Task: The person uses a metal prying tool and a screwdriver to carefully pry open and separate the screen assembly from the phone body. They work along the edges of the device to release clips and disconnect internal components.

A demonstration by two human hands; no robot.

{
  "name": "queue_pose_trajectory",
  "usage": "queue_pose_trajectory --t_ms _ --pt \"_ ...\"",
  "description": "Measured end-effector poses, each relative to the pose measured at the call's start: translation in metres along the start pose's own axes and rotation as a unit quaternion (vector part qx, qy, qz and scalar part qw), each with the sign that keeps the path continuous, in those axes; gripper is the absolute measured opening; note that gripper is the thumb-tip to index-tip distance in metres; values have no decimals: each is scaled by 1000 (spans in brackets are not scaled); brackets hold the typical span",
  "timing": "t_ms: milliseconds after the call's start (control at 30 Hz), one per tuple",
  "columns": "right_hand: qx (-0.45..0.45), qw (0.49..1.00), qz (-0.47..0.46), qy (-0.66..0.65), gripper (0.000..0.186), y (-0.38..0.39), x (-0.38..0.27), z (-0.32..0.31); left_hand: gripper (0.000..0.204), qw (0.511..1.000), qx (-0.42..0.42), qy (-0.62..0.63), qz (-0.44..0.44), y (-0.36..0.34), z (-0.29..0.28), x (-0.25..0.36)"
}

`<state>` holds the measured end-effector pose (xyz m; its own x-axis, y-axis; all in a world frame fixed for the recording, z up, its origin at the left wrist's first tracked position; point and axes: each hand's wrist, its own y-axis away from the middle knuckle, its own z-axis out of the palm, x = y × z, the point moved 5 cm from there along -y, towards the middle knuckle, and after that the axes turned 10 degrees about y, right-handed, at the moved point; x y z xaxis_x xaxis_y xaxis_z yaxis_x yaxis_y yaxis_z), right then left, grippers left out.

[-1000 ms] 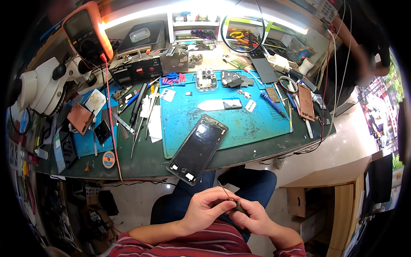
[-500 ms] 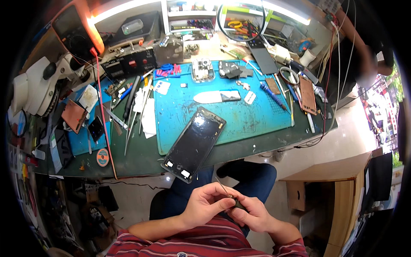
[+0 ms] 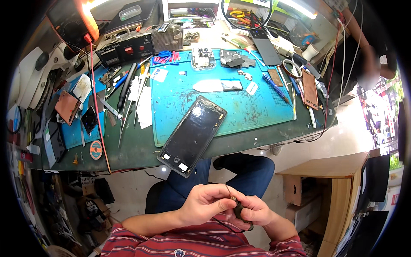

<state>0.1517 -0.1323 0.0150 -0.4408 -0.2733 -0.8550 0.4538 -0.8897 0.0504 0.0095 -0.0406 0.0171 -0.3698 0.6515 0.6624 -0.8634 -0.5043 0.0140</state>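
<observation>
Above my lap, both hands are closed round a small dark-handled tool (image 3: 239, 211) with a thin metal tip pointing up; its exact kind I cannot make out. My left hand (image 3: 204, 206) pinches near the tip between thumb and fingers. My right hand (image 3: 258, 210) grips the dark handle, partly hiding it. A thin black cord runs beneath the hands. Beyond them, a phone shell or screen panel (image 3: 192, 132), black and glossy, lies slanted over the bench's front edge, touching neither hand.
A blue mat (image 3: 180, 109) holds a spatula-shaped blade (image 3: 205, 85), an opened phone (image 3: 203, 58) in a clear case and a blue screwdriver (image 3: 276, 89). At left stand a white microscope (image 3: 30, 81) and a solder spool (image 3: 96, 150). A wooden cabinet (image 3: 325, 167) is at right.
The tool has turned more upright and more of its dark handle shows below my right hand. The black cord has come into sight. The whole view has shifted slightly.
</observation>
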Motion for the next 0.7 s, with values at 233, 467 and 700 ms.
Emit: queue_pose_trajectory --t_ms 233,467,700 --pt "86 935 95 330 53 16 -56 -9 57 989 16 -130 63 0 5 29" --pt "298 568 66 764 66 15 -154 -45 73 543 126 -773 301 33 -26 93" --pt "181 457 14 871 65 -14 -177 -50 37 495 46 -834 238 21 -32 108"
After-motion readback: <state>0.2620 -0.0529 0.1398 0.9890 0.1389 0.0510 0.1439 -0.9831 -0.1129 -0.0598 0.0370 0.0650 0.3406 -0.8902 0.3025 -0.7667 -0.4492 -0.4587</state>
